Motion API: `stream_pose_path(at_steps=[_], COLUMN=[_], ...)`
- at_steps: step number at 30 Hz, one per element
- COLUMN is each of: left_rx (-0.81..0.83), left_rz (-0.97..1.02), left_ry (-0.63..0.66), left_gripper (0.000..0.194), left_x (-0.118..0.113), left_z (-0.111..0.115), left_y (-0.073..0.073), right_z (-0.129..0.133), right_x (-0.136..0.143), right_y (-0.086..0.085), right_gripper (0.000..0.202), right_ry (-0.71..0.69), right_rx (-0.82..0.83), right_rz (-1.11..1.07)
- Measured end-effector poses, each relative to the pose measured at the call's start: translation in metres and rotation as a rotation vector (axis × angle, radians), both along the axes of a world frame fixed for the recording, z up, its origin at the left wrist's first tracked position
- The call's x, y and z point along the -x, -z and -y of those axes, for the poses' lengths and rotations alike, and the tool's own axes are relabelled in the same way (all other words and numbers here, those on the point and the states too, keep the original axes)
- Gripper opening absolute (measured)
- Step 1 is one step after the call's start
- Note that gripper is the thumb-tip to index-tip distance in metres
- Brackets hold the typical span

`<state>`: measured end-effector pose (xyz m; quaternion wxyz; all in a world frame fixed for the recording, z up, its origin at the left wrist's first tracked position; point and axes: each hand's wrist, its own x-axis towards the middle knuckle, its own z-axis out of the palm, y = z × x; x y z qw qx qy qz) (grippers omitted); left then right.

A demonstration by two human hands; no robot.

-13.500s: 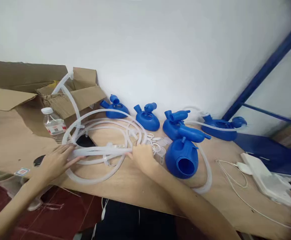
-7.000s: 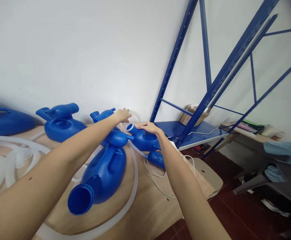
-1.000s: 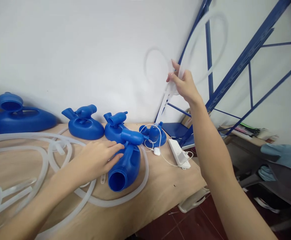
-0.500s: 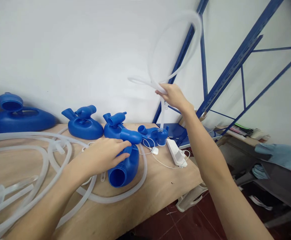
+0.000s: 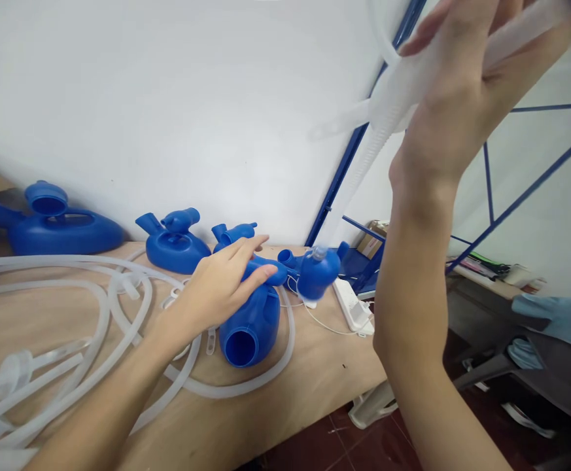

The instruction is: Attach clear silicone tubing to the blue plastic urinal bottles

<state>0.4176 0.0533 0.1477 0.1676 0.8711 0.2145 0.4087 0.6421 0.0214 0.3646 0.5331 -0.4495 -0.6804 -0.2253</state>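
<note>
High at the upper right, my right hand (image 5: 462, 85) is wrapped round a translucent white tube (image 5: 380, 140), which runs down to a blue cap (image 5: 318, 273) at its lower end. The cap is blurred. My left hand (image 5: 226, 278), fingers apart and thumb out, is over a blue bottle (image 5: 260, 324) whose round open mouth faces me. Whether the palm touches the bottle is hidden. Behind it stand more blue bottles, one with an oval handle hole (image 5: 177, 252) and a larger one (image 5: 69, 232) at the far left.
Coiled tubes (image 5: 101, 320) cover the left of the wooden table (image 5: 314, 379). A white power strip (image 5: 351, 307) with cables lies near its right end. Beyond are blue rack posts (image 5: 337, 186) and a dark chair (image 5: 554, 356) with blue cloth.
My right hand has risen to the upper right with the tube, and the blue cap has lifted and swung. My left hand's fingers have loosened and spread. The view has shifted slightly.
</note>
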Motion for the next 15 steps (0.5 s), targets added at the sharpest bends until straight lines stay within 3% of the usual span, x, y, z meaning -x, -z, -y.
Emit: stream_pose_path(at_steps=[4,6,9,12,15], left_rx=[-0.054,-0.059,0.004,0.113,0.274], left_rz=[-0.013,0.001,-0.020,-0.037,0.052], left_ry=[0.254,0.285,0.286,0.301,0.273], left_gripper=[0.048,0.045,0.041,0.039,0.037], left_x=[0.010,0.016,0.023,0.027,0.032], left_z=[0.013,0.022,0.032,0.034,0.026], left_y=[-0.006,-0.011,-0.018,-0.022,-0.023], right_z=[-0.008,-0.007,-0.005,-0.006,-0.005], right_x=[0.047,0.069,0.090,0.086,0.064], right_y=[0.007,0.013,0.021,0.031,0.052], right_gripper=[0.032,0.023,0.028,0.050,0.075], right_ry=[-0.147,-0.146,-0.139,-0.249,-0.393], right_rx=[-0.260,-0.305,-0.324,-0.253,0.066], right_rz=[-0.194,-0.159,-0.175,-0.309,-0.400])
